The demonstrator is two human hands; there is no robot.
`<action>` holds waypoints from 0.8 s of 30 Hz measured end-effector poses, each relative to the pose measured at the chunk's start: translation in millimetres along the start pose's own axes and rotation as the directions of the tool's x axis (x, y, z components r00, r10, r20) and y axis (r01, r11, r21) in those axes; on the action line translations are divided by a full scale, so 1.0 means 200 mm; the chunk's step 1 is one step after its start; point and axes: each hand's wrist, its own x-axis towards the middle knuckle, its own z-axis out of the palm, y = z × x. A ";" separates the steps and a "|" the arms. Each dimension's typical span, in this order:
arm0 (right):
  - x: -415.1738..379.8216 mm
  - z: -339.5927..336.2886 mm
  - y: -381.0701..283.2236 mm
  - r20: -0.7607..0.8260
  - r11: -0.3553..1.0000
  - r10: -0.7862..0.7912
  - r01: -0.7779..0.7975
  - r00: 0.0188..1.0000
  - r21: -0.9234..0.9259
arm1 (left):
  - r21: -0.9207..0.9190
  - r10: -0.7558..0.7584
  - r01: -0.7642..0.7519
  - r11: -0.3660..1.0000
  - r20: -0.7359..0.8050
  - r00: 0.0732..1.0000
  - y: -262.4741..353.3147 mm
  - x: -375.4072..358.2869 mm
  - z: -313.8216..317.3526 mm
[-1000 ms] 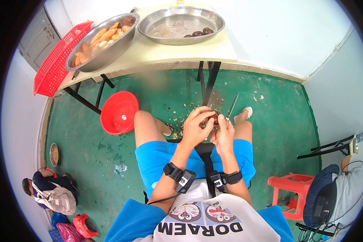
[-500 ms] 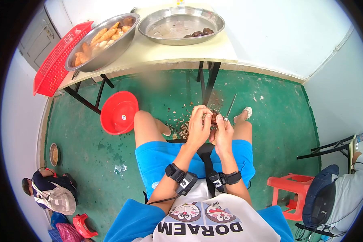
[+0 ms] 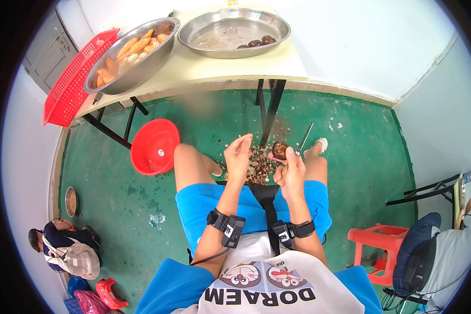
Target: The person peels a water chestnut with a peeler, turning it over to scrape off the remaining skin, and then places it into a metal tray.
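Okay, left hand (image 3: 238, 158): fingertips pinched together, can't tell if anything's between. Right hand (image 3: 293, 170): fingers closed on dark-brown roundish produce (image 3: 279, 150) at its 11 o'clock, plus knife (image 3: 305, 137), blade toward 1. Peelings (image 3: 258, 166) on floor (image 3: 361, 152) between hands. From left hand: red basin (image 3: 150, 141) at 9, steel tray (image 3: 217, 39) at 12, on table (image 3: 220, 68).

Bright light; fisheye bending; black corners; blurry smudge over floor (image 3: 366, 172).

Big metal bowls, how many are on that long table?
2: the deep bowl on the left and the shallow bowl on the right. Anything behind them could be hidden.
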 end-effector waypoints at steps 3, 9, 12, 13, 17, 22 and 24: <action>0.00 -0.01 0.01 0.014 1.000 0.009 -0.009 1.000 0.006 | 0.079 0.059 -0.059 0.995 -0.002 0.998 -0.11 0.05 -0.03; 0.00 -0.01 0.02 -0.001 1.000 0.019 -0.019 1.000 -0.004 | 0.303 0.311 -0.246 0.921 -0.190 0.931 -0.14 0.05 0.01; 0.01 -0.01 0.02 0.012 1.000 0.017 -0.017 1.000 -0.009 | 0.377 0.214 -0.198 0.905 -0.001 0.977 -0.19 0.11 -0.04; 0.01 -0.01 0.02 0.013 1.000 0.018 -0.017 1.000 -0.010 | 0.377 0.214 -0.198 0.905 -0.002 0.977 -0.19 0.10 -0.03; 0.00 -0.01 0.02 0.014 0.999 0.024 -0.024 1.000 -0.030 | 0.428 0.389 -0.332 0.841 -0.050 0.920 -0.21 0.08 0.00; 0.00 -0.01 0.02 0.016 0.999 0.023 -0.023 1.000 -0.034 | 0.456 0.203 -0.195 0.868 0.032 0.979 -0.15 0.06 0.00; 0.00 -0.01 0.02 0.014 0.997 0.009 -0.008 1.000 -0.071 | 0.437 0.114 -0.111 0.893 0.019 0.993 -0.14 0.06 0.00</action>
